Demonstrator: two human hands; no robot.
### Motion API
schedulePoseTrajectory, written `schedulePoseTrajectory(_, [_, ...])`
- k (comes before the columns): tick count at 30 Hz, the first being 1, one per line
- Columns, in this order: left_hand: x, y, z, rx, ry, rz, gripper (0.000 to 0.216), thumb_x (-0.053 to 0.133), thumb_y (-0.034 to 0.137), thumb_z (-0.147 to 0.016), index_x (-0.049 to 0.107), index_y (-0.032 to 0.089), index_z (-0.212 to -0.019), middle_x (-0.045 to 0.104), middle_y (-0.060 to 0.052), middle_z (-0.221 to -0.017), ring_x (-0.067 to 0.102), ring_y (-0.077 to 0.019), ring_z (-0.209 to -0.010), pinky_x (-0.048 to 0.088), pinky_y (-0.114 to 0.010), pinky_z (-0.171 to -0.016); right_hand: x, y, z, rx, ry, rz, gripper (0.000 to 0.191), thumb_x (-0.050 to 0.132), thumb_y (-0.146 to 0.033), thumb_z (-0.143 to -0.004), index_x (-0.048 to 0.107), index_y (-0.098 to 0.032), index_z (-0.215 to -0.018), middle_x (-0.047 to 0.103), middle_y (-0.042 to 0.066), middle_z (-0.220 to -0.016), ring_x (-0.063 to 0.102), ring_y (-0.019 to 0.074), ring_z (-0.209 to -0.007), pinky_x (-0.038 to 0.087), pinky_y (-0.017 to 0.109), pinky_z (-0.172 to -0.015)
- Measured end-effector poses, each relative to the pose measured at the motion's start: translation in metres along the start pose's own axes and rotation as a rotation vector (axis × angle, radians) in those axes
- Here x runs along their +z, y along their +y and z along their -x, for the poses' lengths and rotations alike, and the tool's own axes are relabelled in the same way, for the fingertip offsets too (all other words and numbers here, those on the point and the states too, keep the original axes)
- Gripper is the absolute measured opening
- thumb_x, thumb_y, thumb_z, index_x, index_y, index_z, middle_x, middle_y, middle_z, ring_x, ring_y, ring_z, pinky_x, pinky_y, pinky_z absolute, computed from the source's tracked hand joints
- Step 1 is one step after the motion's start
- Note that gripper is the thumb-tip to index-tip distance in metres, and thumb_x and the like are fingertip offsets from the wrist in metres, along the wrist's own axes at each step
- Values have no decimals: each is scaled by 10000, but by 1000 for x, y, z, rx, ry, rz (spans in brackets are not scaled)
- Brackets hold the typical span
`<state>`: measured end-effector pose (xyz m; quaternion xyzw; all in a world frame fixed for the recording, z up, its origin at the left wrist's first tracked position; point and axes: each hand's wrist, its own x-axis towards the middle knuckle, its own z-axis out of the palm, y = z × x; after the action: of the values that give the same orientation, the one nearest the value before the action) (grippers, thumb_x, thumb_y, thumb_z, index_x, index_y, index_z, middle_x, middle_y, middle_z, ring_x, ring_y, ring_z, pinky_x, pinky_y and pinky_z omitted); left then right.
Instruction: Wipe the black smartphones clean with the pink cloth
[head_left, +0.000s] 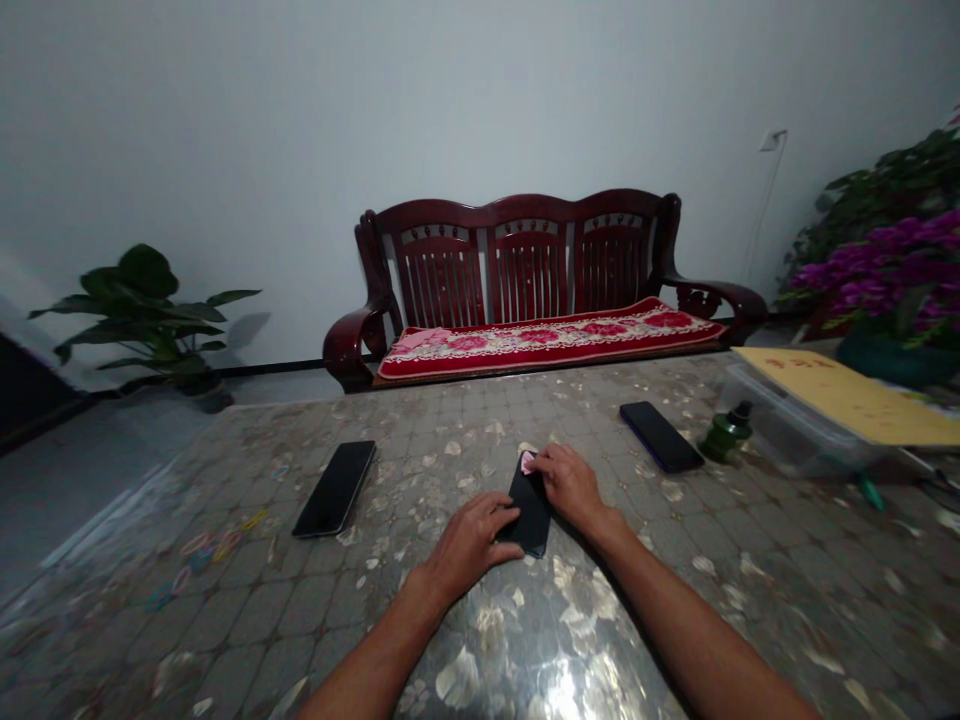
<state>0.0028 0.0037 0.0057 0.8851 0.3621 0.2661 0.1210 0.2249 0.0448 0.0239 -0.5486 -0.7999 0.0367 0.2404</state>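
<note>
A black smartphone [534,515] lies flat on the table in front of me, screen up. My left hand [476,535] holds it at its left side, with the thumb near the lower edge and the fingers on the left edge. At the phone's top end, my right hand [566,485] pinches a small pale pink piece of cloth or paper [528,462] against the screen. The fingers partly cover the pink piece, so its exact kind is unclear.
Another smartphone [335,488] lies on the left and a third phone [660,436] on the right. Beside that stand a green bottle [726,432] and a clear plastic box [795,430] under a yellow sheet [847,390]. Colourful bands [196,546] lie left. Beyond the table stands a wooden bench [525,220].
</note>
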Motion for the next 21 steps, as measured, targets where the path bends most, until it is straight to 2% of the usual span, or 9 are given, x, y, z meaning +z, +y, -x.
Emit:
schedulePoseTrajectory(5, [-5, 8, -1, 60, -89, -9, 416, 821, 314, -797, 698, 233, -1186, 697, -94, -1188, 672, -253, -1083, 565, -380, -933, -2, 2, -6, -9, -39, 24, 321, 505, -114, -965, 768, -277, -1052, 689, 49, -978, 580, 196, -949, 394, 274, -802])
schedulePoseTrajectory(11, [-9, 13, -2, 80, -63, -24, 376, 814, 286, -793, 714, 227, -1151, 710, -83, -1158, 663, -263, -1048, 549, -400, -920, -5, -3, -8, -18, -78, 62, 292, 507, -147, -976, 767, -255, -1053, 675, 67, -968, 574, 200, -920, 388, 291, -800])
schedulePoseTrajectory(18, [-9, 14, -4, 93, -56, -4, 273, 800, 276, -800, 736, 232, -1062, 722, -66, -1111, 653, -248, -1001, 546, -388, -881, -1, -9, -1, -275, -117, 43, 228, 541, -185, -974, 758, -234, -1023, 652, 58, -933, 554, 187, -910, 378, 281, -781])
schedulePoseTrajectory(21, [-7, 12, -3, 94, -47, 8, 304, 785, 288, -819, 726, 233, -1112, 721, -76, -1123, 651, -251, -1017, 547, -387, -882, -1, -4, -12, -200, -112, 97, 257, 521, -172, -975, 767, -233, -1016, 657, 70, -937, 560, 196, -921, 383, 288, -793])
